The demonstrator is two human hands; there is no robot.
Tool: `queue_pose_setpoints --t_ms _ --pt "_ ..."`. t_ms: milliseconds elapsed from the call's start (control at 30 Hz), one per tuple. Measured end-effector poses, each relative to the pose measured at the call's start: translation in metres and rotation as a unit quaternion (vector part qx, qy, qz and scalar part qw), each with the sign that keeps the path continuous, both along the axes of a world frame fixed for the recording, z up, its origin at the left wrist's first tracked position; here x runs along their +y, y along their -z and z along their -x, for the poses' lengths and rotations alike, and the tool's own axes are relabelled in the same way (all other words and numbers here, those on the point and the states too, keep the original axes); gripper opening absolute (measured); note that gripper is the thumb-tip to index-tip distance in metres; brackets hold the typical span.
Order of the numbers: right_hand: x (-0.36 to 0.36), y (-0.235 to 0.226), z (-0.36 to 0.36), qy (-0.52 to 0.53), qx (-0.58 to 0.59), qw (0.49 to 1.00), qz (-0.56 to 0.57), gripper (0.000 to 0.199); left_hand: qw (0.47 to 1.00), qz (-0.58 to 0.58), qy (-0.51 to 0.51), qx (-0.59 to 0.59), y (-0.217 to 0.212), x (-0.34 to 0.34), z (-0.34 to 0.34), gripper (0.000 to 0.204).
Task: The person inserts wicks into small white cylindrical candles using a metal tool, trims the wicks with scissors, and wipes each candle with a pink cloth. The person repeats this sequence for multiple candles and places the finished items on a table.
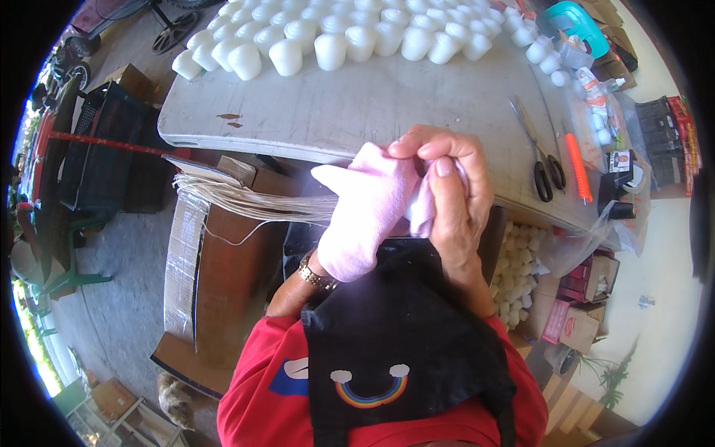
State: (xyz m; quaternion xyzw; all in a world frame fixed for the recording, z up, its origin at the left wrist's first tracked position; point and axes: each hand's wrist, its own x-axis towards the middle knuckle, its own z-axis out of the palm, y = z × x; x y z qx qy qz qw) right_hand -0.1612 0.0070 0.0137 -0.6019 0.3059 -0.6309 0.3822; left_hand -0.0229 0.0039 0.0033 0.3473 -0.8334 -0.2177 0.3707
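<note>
A pale pink fabric glove covers my left hand, which is raised at the table's near edge. One glove finger sticks out to the left; the other fingertips are hidden, so I cannot tell what they do. Bare, my right hand is closed on a pink cloth, possibly a second glove. Its fingertips touch the top of the left glove. Something whitish shows between the hands, too covered to name. To the left, a bundle of pale cords, like candle wicks, drapes over a cardboard box.
Rows of white candle-like cups cover the far part of the grey table. Scissors and an orange-handled tool lie at the right. A turquoise container stands beyond. More white pieces fill a box below the table.
</note>
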Motion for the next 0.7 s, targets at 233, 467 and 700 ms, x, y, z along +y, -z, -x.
queue_pose_setpoints --t_ms 233,467,700 --pt "0.000 0.011 0.004 0.099 0.047 0.993 0.038 0.018 0.847 -0.464 0.035 0.255 -0.013 0.006 0.002 0.028" --pt "0.018 0.010 -0.006 0.161 0.294 0.918 0.210 0.033 0.946 -0.221 0.024 0.236 0.003 -0.003 0.010 0.037" --pt "0.002 0.003 -0.002 0.087 0.242 0.960 0.109 0.047 0.987 -0.123 -0.001 0.101 0.012 0.002 0.003 0.052"
